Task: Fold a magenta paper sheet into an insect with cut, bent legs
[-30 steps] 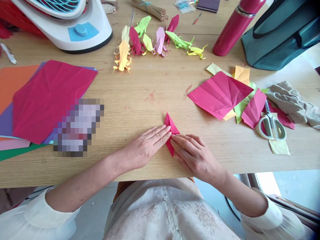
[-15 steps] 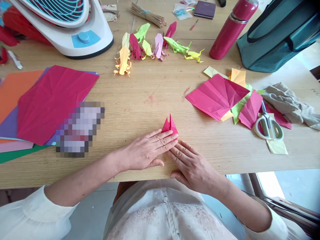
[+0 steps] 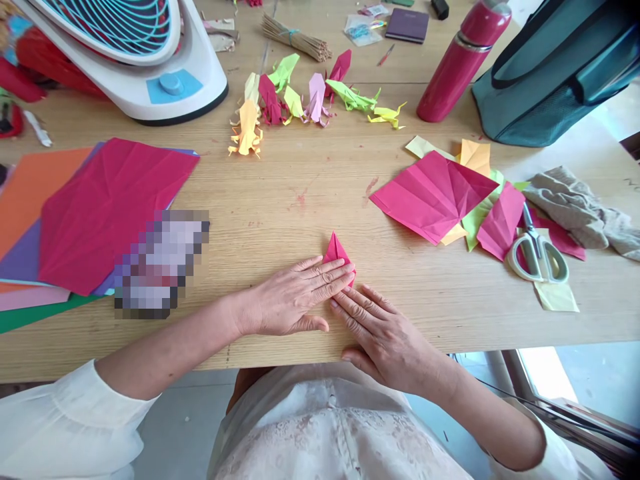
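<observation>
A small folded pink paper piece (image 3: 337, 250) lies on the wooden table (image 3: 300, 193) near its front edge. Only its pointed top shows. My left hand (image 3: 295, 297) lies flat across the lower part of the piece, fingers stretched out and pressing down. My right hand (image 3: 380, 330) rests just below and to the right, fingers extended flat, their tips touching the left hand's fingertips at the paper's lower edge. The lower part of the fold is hidden under my fingers.
Large coloured sheets (image 3: 100, 207) lie at left beside a blurred patch. Creased pink and yellow papers (image 3: 440, 193), scissors (image 3: 537, 250) and a grey cloth (image 3: 580, 210) sit at right. Several folded paper figures (image 3: 310, 100), a fan base (image 3: 165, 80), a red bottle (image 3: 460, 60) and a teal bag (image 3: 560, 73) stand behind.
My left hand slid right over the pink piece and flattened it. My right hand drew back toward the table edge. The raised flaps seen half a second ago now lie down.
</observation>
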Available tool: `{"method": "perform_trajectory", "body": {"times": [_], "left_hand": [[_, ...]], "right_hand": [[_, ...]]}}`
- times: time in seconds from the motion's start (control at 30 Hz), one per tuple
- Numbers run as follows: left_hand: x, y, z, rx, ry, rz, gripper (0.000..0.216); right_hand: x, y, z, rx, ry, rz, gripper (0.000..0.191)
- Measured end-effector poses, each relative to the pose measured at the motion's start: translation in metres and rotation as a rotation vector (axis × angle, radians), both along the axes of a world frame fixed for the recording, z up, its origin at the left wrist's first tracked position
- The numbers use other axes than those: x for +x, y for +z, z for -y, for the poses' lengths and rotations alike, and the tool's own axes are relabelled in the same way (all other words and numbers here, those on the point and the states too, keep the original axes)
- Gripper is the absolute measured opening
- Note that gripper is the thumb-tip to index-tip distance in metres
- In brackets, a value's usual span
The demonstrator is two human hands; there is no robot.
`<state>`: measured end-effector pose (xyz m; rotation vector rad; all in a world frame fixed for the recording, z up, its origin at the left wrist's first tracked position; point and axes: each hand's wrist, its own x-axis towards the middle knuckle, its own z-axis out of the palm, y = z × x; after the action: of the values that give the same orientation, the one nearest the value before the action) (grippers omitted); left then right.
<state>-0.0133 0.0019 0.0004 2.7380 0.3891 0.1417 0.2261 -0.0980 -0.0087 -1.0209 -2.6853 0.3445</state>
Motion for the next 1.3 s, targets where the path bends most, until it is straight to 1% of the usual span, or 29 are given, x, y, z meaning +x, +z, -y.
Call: {"method": "perform_trajectory", "body": {"times": [0.1,0.17,0.33,0.5,0.83,1.0,1.17,1.3], "left_hand": [[0.001,0.004,-0.002,-0.039,0.012,-0.01,0.076],[0.002,0.005,-0.004,-0.024,0.032,-0.013,0.075],[0.006,0.0,-0.005,0.054,0.066,-0.004,0.081],[0.006,-0.005,-0.002,0.082,0.092,-0.044,0.084],[0.017,-0.006,0.004,0.145,0.196,-0.094,0.091],[0.023,-0.008,0.005,0.156,0.26,-0.139,0.096],[0.028,-0.004,0.007,0.138,0.311,-0.197,0.095],[0.036,0.001,0.011,0.136,0.38,-0.243,0.09]], "right_hand": [[0.0,0.0,0.0,-0.007,0.003,0.016,0.068],[0.0,0.0,0.0,-0.008,0.0,0.01,0.069],[0.0,0.0,0.0,-0.007,0.0,-0.023,0.072],[0.0,0.001,-0.001,0.003,0.013,0.027,0.07],[-0.001,0.0,0.0,0.013,0.011,0.018,0.071],[-0.001,0.001,-0.001,0.0,0.01,0.015,0.068],[-0.001,-0.001,-0.001,0.0,0.013,0.01,0.067],[-0.001,-0.004,0.001,0.025,0.008,-0.009,0.067]]}}
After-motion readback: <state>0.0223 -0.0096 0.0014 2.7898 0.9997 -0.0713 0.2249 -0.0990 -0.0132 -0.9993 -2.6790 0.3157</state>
